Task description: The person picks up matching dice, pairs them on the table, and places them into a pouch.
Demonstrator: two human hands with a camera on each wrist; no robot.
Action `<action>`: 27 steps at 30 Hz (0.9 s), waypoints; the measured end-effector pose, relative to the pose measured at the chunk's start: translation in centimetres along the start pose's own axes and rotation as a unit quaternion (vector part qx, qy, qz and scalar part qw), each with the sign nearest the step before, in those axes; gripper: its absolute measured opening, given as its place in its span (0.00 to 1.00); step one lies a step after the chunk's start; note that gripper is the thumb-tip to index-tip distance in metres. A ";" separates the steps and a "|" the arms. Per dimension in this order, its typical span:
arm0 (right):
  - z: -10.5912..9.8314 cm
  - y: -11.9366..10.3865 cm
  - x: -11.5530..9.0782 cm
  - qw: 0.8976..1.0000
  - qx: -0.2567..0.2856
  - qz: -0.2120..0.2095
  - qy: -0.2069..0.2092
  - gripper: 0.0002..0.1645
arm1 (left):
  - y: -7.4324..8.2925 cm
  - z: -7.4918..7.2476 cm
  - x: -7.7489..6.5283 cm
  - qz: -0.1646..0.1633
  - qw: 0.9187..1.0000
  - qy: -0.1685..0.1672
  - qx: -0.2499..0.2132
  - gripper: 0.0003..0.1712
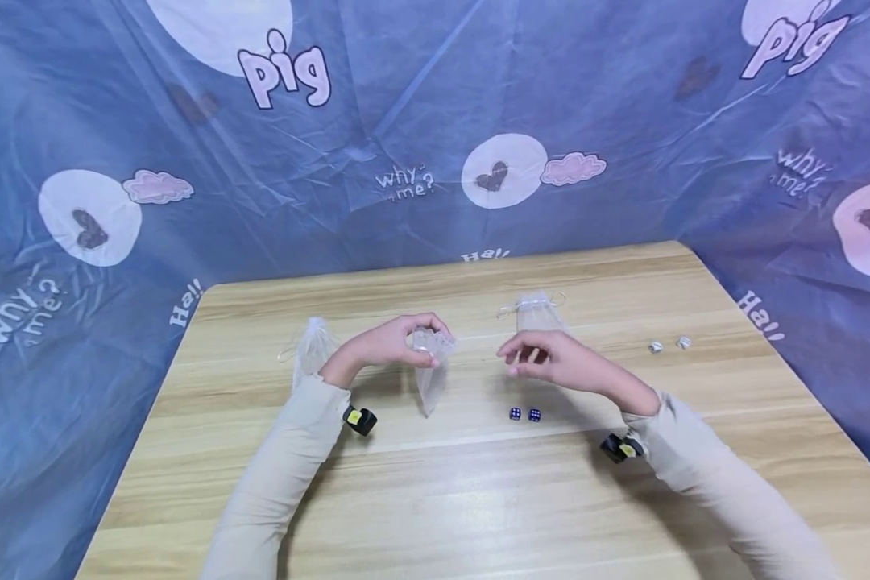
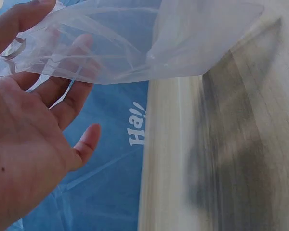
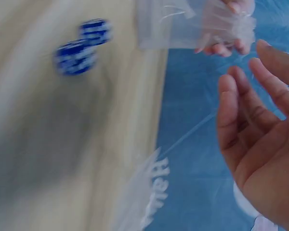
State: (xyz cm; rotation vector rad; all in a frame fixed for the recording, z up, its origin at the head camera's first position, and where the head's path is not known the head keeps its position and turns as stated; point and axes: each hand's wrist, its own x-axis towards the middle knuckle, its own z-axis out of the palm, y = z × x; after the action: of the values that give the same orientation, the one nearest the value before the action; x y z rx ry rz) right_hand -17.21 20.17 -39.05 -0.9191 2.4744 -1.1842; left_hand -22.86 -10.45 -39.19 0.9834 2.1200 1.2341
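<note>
My left hand [image 1: 384, 342] pinches a small sheer white drawstring bag [image 1: 433, 387] by its gathered top, thumb on one side and fingers on the other. The bag hangs over the table, its lower corner pointing down. See-through mesh [image 2: 183, 38] crosses in front of some fingers in the left wrist view. To the right, my right hand [image 1: 565, 360] is raised above the table with loosely bent fingers and holds nothing. Two blue dice with white pips, a left die [image 1: 515, 413] and a right die [image 1: 534, 415], lie side by side just nearer than that hand.
A second sheer bag [image 1: 310, 346] lies left of my left wrist. Another sheer bag [image 1: 540, 312] lies behind my right hand, partly covered by it. Two white dice, one die [image 1: 656, 347] and its neighbour [image 1: 685, 342], sit farther right. A blue printed cloth [image 1: 377, 225] surrounds the wooden table's back and sides.
</note>
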 end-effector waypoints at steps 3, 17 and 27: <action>0.2 1.4 -1.8 0.999 -0.013 0.014 -0.038 0.18 | 0.3 -0.1 0.0 -0.004 1.000 -0.002 0.009 0.24; 2.8 3.9 -4.2 0.987 -0.130 0.064 -0.074 0.09 | 0.1 1.5 0.8 -0.012 1.000 -0.011 0.010 0.26; 0.6 -0.7 -0.2 0.998 -0.056 -0.001 0.009 0.10 | -0.5 2.4 0.6 0.002 0.998 0.015 -0.064 0.29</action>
State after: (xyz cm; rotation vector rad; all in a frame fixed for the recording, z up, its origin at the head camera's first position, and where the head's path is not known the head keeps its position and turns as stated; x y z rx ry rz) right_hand -16.52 19.58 -38.93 -0.9435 2.5771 -1.0680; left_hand -21.69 -8.87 -40.76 0.9176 2.0338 1.3767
